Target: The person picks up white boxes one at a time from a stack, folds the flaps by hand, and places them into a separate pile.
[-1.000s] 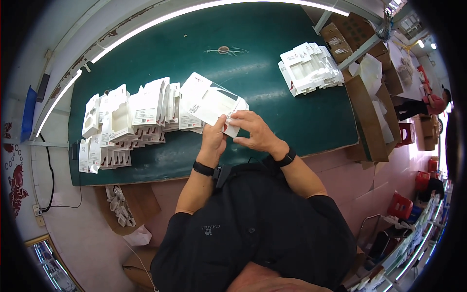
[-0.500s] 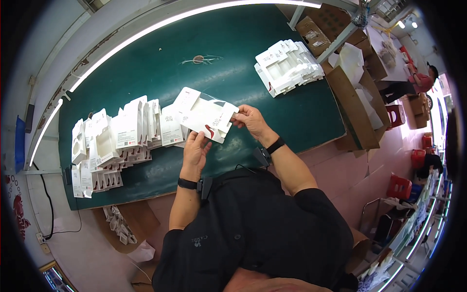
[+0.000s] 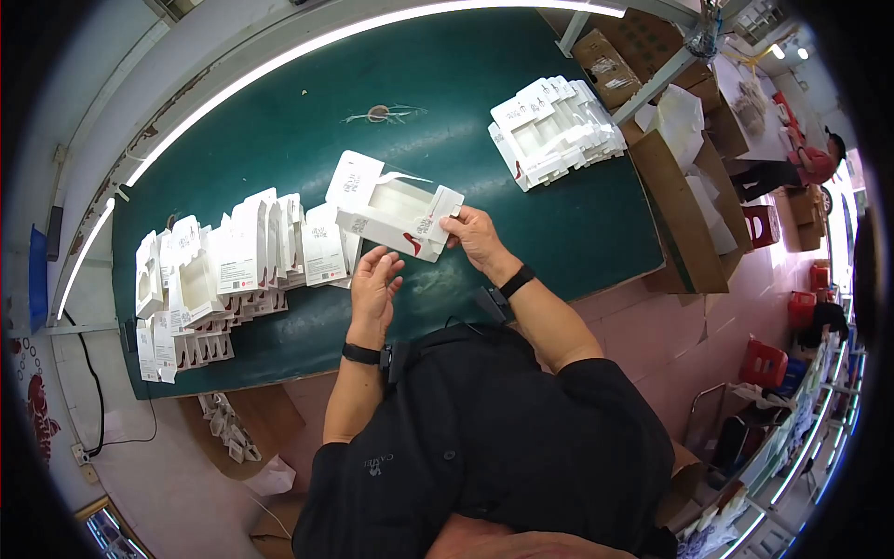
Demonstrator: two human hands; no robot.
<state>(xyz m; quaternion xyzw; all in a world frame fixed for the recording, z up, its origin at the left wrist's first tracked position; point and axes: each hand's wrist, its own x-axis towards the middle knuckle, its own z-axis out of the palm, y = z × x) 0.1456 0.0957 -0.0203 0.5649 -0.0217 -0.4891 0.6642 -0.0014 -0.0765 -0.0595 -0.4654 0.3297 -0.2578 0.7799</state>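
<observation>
A white cardboard window box (image 3: 396, 212) with a red mark near its lower edge is raised over the green table. My right hand (image 3: 477, 240) grips its right end, thumb on the near face. Just below the box's near edge is my left hand (image 3: 374, 287), fingers loosely curled and a little apart, holding nothing that I can see. The box has opened into shape, with a flap standing out at its upper left. Another white flat box (image 3: 325, 244) lies beside it, at the end of a row of similar boxes (image 3: 244, 244).
The green table (image 3: 438, 56) carries a second stack of white boxes (image 3: 549, 130) at the far right and a scrap of string (image 3: 380, 115) at the back. Cardboard cartons (image 3: 684, 205) stand beyond the right edge. A person (image 3: 818, 166) in red is farther right.
The box has gone from flattened to opened out, its side wall now showing. My left hand has let go of its lower edge, while my right hand keeps its hold.
</observation>
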